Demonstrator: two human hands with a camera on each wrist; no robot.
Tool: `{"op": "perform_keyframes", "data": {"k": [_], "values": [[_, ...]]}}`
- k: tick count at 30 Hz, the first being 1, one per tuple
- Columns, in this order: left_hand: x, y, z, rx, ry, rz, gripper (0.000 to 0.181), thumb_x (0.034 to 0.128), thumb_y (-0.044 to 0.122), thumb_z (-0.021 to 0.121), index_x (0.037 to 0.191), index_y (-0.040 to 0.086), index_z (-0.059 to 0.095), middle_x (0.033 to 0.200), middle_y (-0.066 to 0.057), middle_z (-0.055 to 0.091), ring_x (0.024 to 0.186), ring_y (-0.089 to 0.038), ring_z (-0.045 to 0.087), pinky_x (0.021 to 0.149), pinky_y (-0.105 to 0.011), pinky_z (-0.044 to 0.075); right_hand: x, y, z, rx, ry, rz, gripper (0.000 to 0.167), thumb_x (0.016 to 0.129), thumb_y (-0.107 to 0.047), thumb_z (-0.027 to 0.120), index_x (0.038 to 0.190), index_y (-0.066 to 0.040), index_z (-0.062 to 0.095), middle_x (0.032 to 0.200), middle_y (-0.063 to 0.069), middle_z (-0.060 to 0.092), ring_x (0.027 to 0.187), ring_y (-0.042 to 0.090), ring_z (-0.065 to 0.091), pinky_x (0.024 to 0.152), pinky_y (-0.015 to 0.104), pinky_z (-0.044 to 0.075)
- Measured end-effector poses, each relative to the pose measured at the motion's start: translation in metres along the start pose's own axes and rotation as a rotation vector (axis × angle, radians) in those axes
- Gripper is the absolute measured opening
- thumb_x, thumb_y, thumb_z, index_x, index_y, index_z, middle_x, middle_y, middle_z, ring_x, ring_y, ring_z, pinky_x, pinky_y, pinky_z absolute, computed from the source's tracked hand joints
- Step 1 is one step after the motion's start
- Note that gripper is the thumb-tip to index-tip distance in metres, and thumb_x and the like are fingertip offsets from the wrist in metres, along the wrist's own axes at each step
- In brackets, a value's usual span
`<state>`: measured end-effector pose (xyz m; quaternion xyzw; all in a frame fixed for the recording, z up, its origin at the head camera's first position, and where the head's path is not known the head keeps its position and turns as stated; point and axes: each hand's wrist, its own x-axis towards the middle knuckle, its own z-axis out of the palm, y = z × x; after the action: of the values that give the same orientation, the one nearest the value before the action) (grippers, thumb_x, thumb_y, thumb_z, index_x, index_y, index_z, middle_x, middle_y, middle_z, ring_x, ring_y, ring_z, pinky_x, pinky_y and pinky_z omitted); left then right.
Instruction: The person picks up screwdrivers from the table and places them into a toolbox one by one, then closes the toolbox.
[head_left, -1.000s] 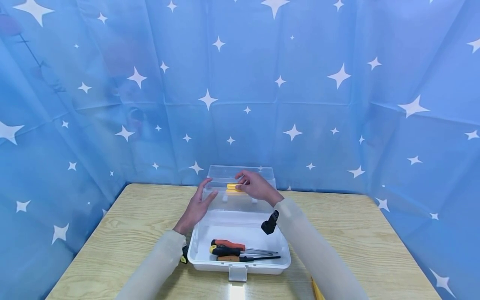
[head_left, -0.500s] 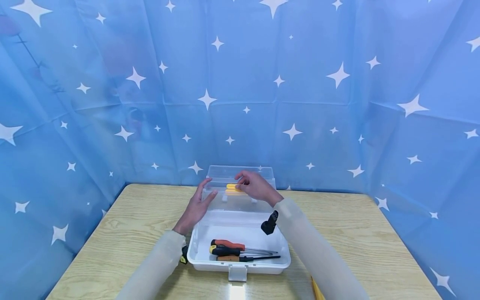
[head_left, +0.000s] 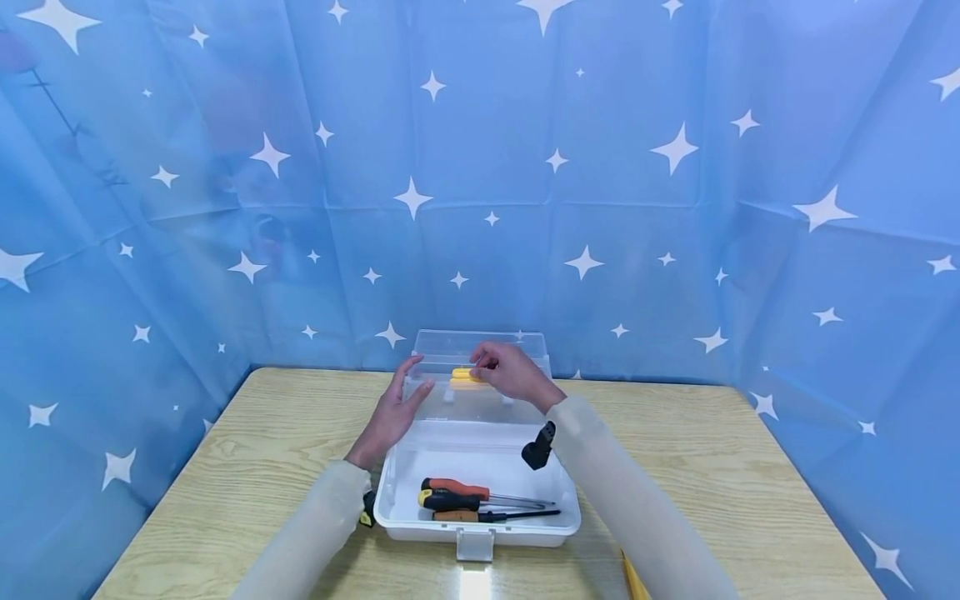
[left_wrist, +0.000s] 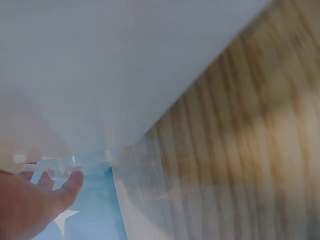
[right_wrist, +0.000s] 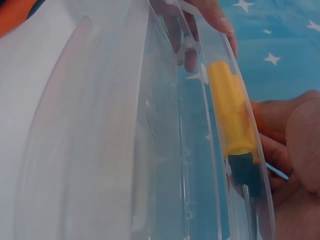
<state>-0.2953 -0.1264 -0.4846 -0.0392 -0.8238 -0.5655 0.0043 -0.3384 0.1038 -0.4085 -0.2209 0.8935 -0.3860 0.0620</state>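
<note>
A white toolbox [head_left: 480, 533] stands with its clear lid [head_left: 487, 408] raised at the back. My left hand [head_left: 395, 415] grips the lid's left edge, thumb in front and fingers at the side; the left wrist view shows the thumb [left_wrist: 70, 190] by a clear lip. At the lid's upper part, my right hand [head_left: 513, 375] pinches a yellow-handled screwdriver [head_left: 461, 374]. Through clear plastic, the right wrist view shows the screwdriver's yellow handle [right_wrist: 230, 107], dark collar and metal shaft. Its tip is out of view. The fingers' exact contact is partly hidden.
Inside the box lie a red-handled screwdriver [head_left: 457, 487], a black-and-yellow one [head_left: 448, 500] and an orange-handled one [head_left: 457, 517]. A clear latch [head_left: 476, 546] hangs at the front. Something yellow [head_left: 634, 579] shows beside the right sleeve. Behind the wooden table [head_left: 300, 442] hangs a blue star-patterned curtain [head_left: 495, 167].
</note>
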Motion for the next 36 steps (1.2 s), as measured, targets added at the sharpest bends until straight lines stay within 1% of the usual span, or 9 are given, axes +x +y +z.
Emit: {"op": "perform_keyframes", "data": {"k": [5, 10, 14, 19, 25, 30, 36], "values": [[0.0001, 0.0, 0.0004, 0.003, 0.004, -0.002, 0.078, 0.0855, 0.078, 0.048, 0.152, 0.043, 0.025, 0.166, 0.003, 0.016, 0.151, -0.033, 0.018, 0.114, -0.065, 0.025, -0.0004, 0.0011, 0.0007, -0.013, 0.004, -0.001, 0.019, 0.097, -0.015, 0.065, 0.114, -0.007, 0.065, 0.101, 0.002, 0.068, 0.09, 0.017, 0.062, 0.082, 0.033, 0.056], [0.0001, -0.0003, 0.0008, 0.001, 0.004, -0.009, 0.078, 0.0851, 0.078, 0.048, 0.151, 0.044, 0.025, 0.166, 0.003, 0.015, 0.151, -0.033, 0.017, 0.114, -0.066, 0.024, -0.0007, 0.0002, 0.0007, -0.002, 0.007, 0.007, 0.024, 0.097, -0.014, 0.065, 0.119, -0.005, 0.063, 0.099, 0.004, 0.065, 0.087, 0.018, 0.06, 0.078, 0.032, 0.056], [0.0001, -0.0001, 0.0008, -0.003, 0.006, -0.008, 0.077, 0.0849, 0.079, 0.048, 0.151, 0.044, 0.026, 0.166, 0.004, 0.015, 0.151, -0.033, 0.017, 0.114, -0.066, 0.024, -0.0005, 0.0, 0.0017, -0.001, 0.015, 0.002, 0.022, 0.097, -0.013, 0.065, 0.117, -0.007, 0.063, 0.097, 0.004, 0.065, 0.085, 0.018, 0.06, 0.077, 0.032, 0.055], [0.0005, -0.0006, 0.0012, -0.009, 0.002, -0.005, 0.079, 0.0849, 0.079, 0.048, 0.152, 0.043, 0.025, 0.166, 0.003, 0.014, 0.151, -0.034, 0.017, 0.113, -0.067, 0.024, -0.0005, 0.0007, 0.0031, -0.004, 0.024, 0.005, 0.018, 0.097, -0.012, 0.065, 0.115, -0.009, 0.063, 0.097, 0.002, 0.065, 0.086, 0.017, 0.061, 0.081, 0.032, 0.056], [0.0008, -0.0007, 0.0013, -0.014, -0.003, -0.013, 0.077, 0.0844, 0.079, 0.048, 0.15, 0.046, 0.025, 0.166, 0.002, 0.014, 0.15, -0.035, 0.019, 0.113, -0.067, 0.026, -0.0017, 0.0009, 0.0044, -0.009, 0.035, 0.002, 0.015, 0.097, -0.013, 0.065, 0.111, -0.009, 0.063, 0.097, 0.002, 0.066, 0.087, 0.017, 0.061, 0.081, 0.032, 0.056], [0.0005, 0.0, 0.0012, -0.002, 0.001, -0.018, 0.077, 0.0839, 0.08, 0.047, 0.15, 0.046, 0.026, 0.166, 0.002, 0.014, 0.152, -0.035, 0.015, 0.113, -0.068, 0.023, -0.0028, -0.0002, 0.0044, -0.016, 0.035, -0.002, 0.014, 0.097, -0.014, 0.064, 0.111, -0.01, 0.064, 0.099, 0.002, 0.067, 0.087, 0.017, 0.061, 0.081, 0.032, 0.057], [0.0006, 0.0, 0.0012, -0.006, 0.001, -0.019, 0.078, 0.0838, 0.08, 0.048, 0.15, 0.046, 0.025, 0.166, 0.002, 0.014, 0.151, -0.036, 0.016, 0.113, -0.068, 0.024, -0.0024, 0.0006, 0.0038, -0.026, 0.025, -0.017, 0.016, 0.097, -0.013, 0.064, 0.113, -0.009, 0.065, 0.1, 0.003, 0.068, 0.089, 0.016, 0.063, 0.082, 0.033, 0.057]]}}
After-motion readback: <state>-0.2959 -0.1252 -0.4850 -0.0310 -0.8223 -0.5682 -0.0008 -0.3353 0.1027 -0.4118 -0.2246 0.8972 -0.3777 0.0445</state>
